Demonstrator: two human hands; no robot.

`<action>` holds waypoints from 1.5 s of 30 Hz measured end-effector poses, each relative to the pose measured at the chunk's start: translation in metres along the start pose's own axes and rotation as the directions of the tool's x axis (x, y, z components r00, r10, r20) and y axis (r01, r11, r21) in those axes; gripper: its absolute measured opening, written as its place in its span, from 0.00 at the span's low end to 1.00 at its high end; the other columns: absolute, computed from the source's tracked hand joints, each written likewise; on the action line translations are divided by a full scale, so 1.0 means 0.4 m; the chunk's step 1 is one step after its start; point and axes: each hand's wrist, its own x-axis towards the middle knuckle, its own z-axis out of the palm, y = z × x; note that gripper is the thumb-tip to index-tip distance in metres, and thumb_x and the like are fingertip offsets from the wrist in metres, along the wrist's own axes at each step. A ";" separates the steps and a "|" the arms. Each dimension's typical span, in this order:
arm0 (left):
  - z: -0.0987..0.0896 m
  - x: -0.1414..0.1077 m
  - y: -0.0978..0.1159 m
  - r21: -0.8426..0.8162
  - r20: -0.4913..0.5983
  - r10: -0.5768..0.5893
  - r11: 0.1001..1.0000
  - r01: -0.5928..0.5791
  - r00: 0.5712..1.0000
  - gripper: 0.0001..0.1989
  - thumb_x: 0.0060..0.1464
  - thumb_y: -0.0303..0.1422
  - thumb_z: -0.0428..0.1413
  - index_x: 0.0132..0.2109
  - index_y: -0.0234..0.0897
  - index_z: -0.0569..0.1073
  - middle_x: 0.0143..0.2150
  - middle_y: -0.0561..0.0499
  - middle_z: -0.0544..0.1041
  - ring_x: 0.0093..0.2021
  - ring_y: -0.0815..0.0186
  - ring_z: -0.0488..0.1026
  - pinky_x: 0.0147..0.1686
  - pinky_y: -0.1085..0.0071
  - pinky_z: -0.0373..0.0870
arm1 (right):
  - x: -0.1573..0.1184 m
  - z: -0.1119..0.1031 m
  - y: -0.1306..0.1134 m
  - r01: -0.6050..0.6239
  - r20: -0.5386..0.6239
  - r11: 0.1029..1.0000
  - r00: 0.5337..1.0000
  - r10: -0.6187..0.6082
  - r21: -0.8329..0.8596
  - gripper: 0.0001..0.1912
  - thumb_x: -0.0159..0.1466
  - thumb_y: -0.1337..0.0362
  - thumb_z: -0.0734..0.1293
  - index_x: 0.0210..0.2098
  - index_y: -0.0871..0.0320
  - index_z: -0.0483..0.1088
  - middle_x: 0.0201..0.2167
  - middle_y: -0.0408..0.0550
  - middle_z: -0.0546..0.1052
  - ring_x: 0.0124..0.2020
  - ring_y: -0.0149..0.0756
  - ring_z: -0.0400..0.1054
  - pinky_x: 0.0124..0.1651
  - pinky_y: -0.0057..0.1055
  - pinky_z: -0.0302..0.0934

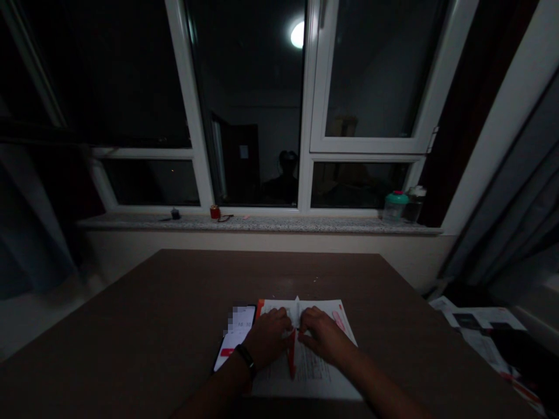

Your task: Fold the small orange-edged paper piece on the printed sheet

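Over an open book or printed sheets (317, 372) on the table, both my hands meet at a narrow folded piece of paper (292, 355), red below with a pale pointed top. My left hand (271, 333), a dark band on its wrist, has its fingers curled against the paper's left side. Opposite it, my right hand (321, 331) pinches the right side with thumb and fingers. The fingers hide the paper's middle. A lit phone (238, 326) lies left of the printed pages, partly behind my left forearm. A pink item (338, 320) rests near the pages' upper right.
The brown table (174, 308) reaches toward a stone windowsill (279, 223). On the sill stand a small dark bottle (175, 213), a red jar (215, 212), a green-lidded bottle (395, 206) and another clear bottle (416, 205). Printed papers (484, 326) lie at the right, beyond the table.
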 end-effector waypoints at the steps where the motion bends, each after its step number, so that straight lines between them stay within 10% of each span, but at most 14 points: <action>1: -0.002 -0.001 0.000 -0.007 -0.004 -0.015 1.000 0.015 1.000 0.07 0.56 0.28 0.59 0.43 0.38 0.74 0.47 0.49 0.73 0.48 0.58 0.69 0.46 0.65 0.63 | -0.002 -0.001 -0.002 -0.008 -0.004 1.000 1.000 0.008 -0.010 0.04 0.59 0.70 0.70 0.34 0.56 0.72 0.39 0.45 0.74 0.47 0.40 0.65 0.48 0.32 0.55; 24: 0.040 0.012 0.007 -0.040 -0.116 -0.136 0.990 0.132 0.984 0.04 0.58 0.31 0.57 0.40 0.38 0.70 0.44 0.49 0.72 0.46 0.59 0.68 0.46 0.65 0.62 | -0.006 -0.008 -0.003 -0.130 -0.080 0.973 0.990 0.116 -0.189 0.02 0.62 0.65 0.69 0.34 0.54 0.75 0.38 0.47 0.74 0.47 0.42 0.65 0.47 0.34 0.53; 45: 0.053 0.009 0.016 -0.135 -0.141 -0.068 0.990 0.049 0.988 0.06 0.56 0.29 0.56 0.41 0.40 0.68 0.45 0.50 0.70 0.48 0.59 0.67 0.48 0.64 0.62 | 0.001 0.019 -0.002 -0.119 -0.173 0.946 0.969 0.178 0.302 0.06 0.64 0.63 0.62 0.34 0.57 0.69 0.27 0.42 0.74 0.30 0.34 0.68 0.34 0.27 0.59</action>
